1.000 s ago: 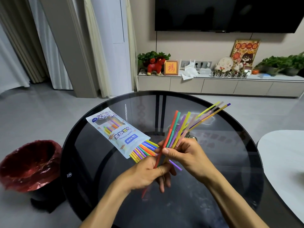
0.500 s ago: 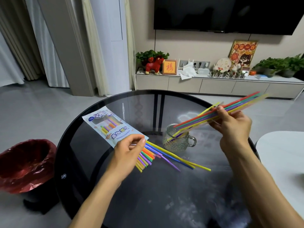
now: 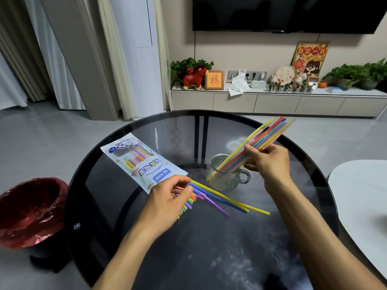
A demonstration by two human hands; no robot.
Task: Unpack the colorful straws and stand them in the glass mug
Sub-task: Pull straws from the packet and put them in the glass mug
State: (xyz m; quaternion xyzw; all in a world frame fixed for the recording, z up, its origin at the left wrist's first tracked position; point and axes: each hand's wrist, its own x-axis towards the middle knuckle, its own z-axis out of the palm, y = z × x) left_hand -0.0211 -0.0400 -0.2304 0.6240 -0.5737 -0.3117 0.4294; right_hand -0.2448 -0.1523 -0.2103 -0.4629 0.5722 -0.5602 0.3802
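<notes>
A clear glass mug (image 3: 227, 182) stands near the middle of the round table. My right hand (image 3: 269, 160) grips a bundle of colourful straws (image 3: 267, 135) that slants up to the right, its lower ends inside the mug. The white and blue straw packet (image 3: 142, 162) lies flat to the left of the mug. More straws stick out of its open end, and a few long ones (image 3: 226, 199) lie partly pulled out on the glass. My left hand (image 3: 167, 201) rests on the packet's open end, fingertips pinching these straws.
The table is a round dark glass top (image 3: 209, 248) with a black rim. A bin with a red liner (image 3: 27, 210) stands on the floor at the left. A white tabletop (image 3: 364, 201) juts in at the right. A low cabinet lines the far wall.
My right hand has lowered the bundle, bringing its lower ends down into the mug. My left hand has settled on the straws at the packet's open end.
</notes>
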